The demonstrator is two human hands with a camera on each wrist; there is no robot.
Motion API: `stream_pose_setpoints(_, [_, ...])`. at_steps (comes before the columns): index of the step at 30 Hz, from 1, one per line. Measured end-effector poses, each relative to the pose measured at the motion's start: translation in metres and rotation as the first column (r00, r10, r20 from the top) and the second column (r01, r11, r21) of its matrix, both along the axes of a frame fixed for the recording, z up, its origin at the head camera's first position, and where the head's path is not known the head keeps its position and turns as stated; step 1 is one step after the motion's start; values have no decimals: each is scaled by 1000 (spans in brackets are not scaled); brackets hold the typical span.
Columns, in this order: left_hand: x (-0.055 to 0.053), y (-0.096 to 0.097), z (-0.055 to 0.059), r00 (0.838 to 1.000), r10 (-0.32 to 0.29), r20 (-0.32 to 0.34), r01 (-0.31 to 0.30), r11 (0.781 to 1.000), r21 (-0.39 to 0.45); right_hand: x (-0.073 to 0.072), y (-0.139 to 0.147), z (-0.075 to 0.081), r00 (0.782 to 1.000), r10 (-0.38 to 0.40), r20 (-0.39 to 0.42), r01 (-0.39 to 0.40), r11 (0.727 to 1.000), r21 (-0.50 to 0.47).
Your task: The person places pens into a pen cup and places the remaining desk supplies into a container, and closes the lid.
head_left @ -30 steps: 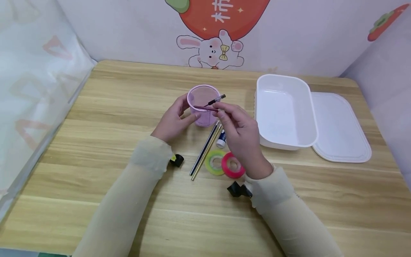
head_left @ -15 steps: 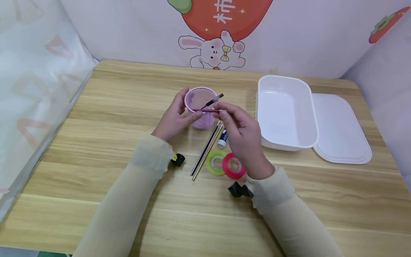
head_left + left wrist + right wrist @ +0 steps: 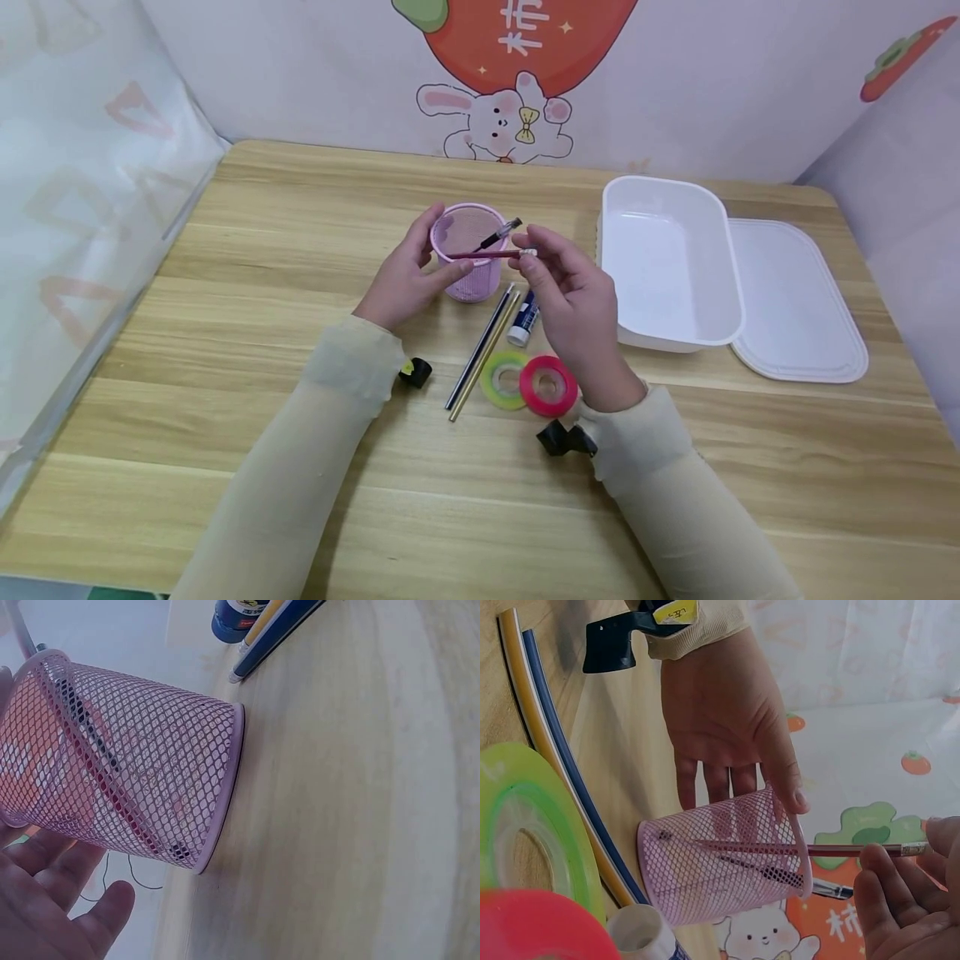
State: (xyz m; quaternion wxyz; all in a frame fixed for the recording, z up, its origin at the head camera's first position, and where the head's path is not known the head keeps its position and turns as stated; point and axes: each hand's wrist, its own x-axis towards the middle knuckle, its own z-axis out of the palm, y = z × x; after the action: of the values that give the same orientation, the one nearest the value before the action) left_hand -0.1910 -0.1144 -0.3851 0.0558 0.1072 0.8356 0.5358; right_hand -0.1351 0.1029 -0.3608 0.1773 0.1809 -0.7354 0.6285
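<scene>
My left hand [image 3: 405,279] holds a pink mesh pen holder [image 3: 474,282], its thumb at the near rim and its fingers around the far side. The holder stands upright on the table. My right hand [image 3: 573,308] pinches the top end of a dark red pencil [image 3: 840,850], whose lower part is inside the holder, seen through the mesh in both wrist views. A black gel pen [image 3: 498,235] leans in the holder too, its clear-capped end sticking out over the rim.
In front of the holder lie a dark blue pencil [image 3: 478,350], a gold pencil [image 3: 487,350], a glue stick [image 3: 522,321], a yellow-green tape roll [image 3: 491,390] and a pink tape roll [image 3: 536,403]. A white tub [image 3: 648,275] rests at right, beside its lid [image 3: 795,300].
The pen holder shifted slightly left and toward me, then stayed put. My right hand has drawn a little to the right, showing more of the red pencil's end.
</scene>
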Motion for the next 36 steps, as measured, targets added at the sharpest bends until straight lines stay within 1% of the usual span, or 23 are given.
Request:
stream_pose_setpoints(4, [0, 0, 0, 1000, -1, 3, 1, 1000, -4, -1, 4, 1, 999, -26, 24, 26, 1000, 2])
stream_pose_setpoints(10, [0, 0, 1, 1000, 4, -8, -4, 1000, -15, -2, 7, 3, 996, -24, 83, 23, 1000, 9])
stream_pose_setpoints(19, [0, 0, 0, 1000, 6, -12, -6, 1000, -18, -3, 8, 3, 983, -44, 179, 37, 998, 45])
stream_pose_setpoints(26, [1, 0, 0, 1000, 4, 5, -4, 1000, -11, -2, 9, 2, 972, -26, 234, 13, 998, 59])
stream_pose_setpoints(31, [1, 0, 0, 1000, 4, 0, -4, 1000, -16, -3, 9, 0, 963, -30, 267, 3, 995, 99])
stream_pose_setpoints(36, [1, 0, 0, 1000, 4, -3, -5, 1000, -21, -4, 8, -2, 950, -14, 313, -29, 991, 134])
